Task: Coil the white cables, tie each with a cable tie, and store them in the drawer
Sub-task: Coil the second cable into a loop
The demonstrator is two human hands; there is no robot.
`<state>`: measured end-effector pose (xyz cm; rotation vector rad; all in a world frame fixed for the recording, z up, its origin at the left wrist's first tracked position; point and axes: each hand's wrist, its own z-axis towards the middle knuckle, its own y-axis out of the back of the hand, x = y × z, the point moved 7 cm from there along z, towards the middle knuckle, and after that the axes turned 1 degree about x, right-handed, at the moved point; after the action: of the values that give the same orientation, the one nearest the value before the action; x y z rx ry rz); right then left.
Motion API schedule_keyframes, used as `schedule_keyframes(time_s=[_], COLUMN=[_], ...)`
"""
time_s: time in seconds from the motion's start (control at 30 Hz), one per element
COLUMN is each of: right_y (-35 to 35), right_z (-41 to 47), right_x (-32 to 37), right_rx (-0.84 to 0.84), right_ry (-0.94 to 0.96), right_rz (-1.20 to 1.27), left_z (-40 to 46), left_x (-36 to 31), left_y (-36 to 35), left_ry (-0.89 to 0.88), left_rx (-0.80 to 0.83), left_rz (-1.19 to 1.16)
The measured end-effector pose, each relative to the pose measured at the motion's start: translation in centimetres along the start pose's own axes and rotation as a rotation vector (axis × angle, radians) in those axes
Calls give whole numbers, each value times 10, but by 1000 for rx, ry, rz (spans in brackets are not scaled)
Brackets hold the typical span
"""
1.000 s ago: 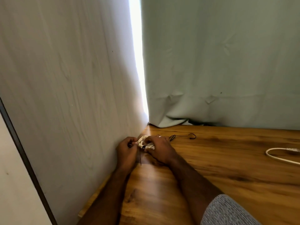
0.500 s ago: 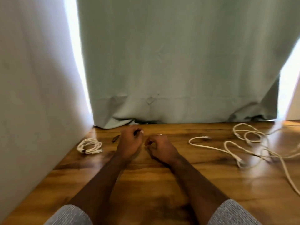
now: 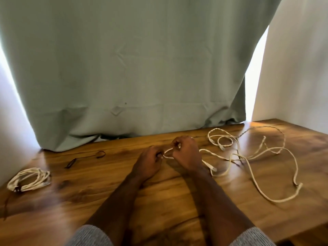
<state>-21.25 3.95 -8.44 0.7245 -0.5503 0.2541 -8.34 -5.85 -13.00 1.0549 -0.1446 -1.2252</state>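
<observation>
Scanning the head view, left to right:
coiled cable (image 3: 28,179): lying at the far left of the wooden table (image 3: 168,201), bundled, with a dark tie around its near-left side; well apart from both hands.
cable ties (image 3: 85,158): two dark loose ones lying on the table between the coil and the hands, near the curtain hem.
left hand (image 3: 148,163): resting on the table, fingers curling in and pinching the end of a white cable at its fingertips; something small and dark is showing there, can't tell what.
right hand (image 3: 186,153): sitting just beside the left, fingers curling and pinching the same white strand, which is bridging the two hands.
loose white cables (image 3: 248,157): sprawling uncoiled over the right half of the table, trailing from under the right hand toward the right edge.
curtain (image 3: 133,68): grey-green, hanging behind the table.
</observation>
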Motion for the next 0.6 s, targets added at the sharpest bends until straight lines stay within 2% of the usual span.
schedule_keyframes(time_s=[0.13,0.23,0.3,0.4,0.5,0.6], right_y=[26,47,53,46,46,56], right_z=[-3,-13,-21,-38,-42,-36], right_x=[-8,-11,-20,-37,-38,-20], right_rx=[-96,-150,-79,122,92,-131], right_ry=[-27,-82,-183,-322,-345,-205], right_rz=[8,-28,-146,-337,-375,-316], left_z=[1,-1,-3,-5,-10,-16], left_x=[-28,-55,-63,-57,-57,-59], left_y=[-10,-25,-30,-31,-24,-12], left_ry=[-67,-173,-196,-120,-66,19], left_rx=[-2,55,91,124,92,35], left_rz=[-30,60,161,239,89,-280])
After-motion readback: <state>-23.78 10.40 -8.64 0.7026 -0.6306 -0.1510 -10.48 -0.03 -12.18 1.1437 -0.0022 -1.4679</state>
